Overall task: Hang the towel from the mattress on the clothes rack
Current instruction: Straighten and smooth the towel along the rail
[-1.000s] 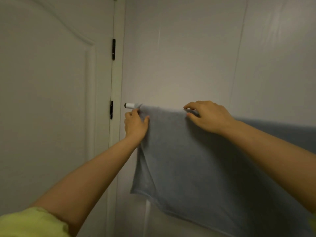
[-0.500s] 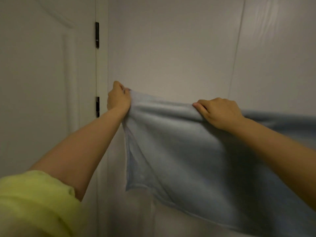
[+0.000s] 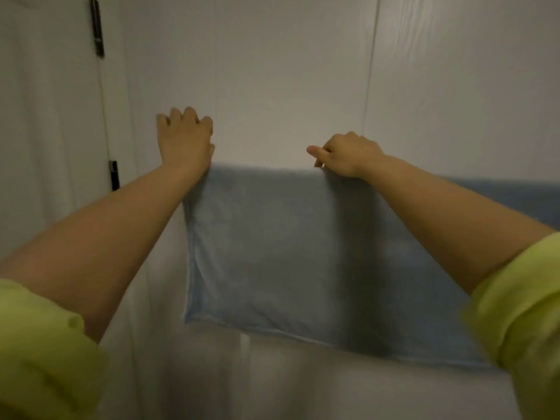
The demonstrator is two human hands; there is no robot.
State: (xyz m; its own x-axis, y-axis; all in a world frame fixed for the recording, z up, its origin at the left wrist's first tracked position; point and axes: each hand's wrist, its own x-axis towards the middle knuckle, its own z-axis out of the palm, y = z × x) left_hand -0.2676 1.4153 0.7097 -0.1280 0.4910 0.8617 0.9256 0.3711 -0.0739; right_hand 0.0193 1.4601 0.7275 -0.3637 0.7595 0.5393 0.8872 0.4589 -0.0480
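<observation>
towel (image 3: 288, 247) now hangs flat; left hand (image 3: 185, 140) fingers spread, right hand (image 3: 348, 154) fingers pinching its top edge.

A pale wall (image 3: 288, 71) fills most of the frame, with thin vertical seams running down it at centre and toward the upper right. Along the left edge stands a white door (image 3: 45, 116), with one black hinge (image 3: 97, 27) at the upper left and another (image 3: 114, 175) lower down.
</observation>
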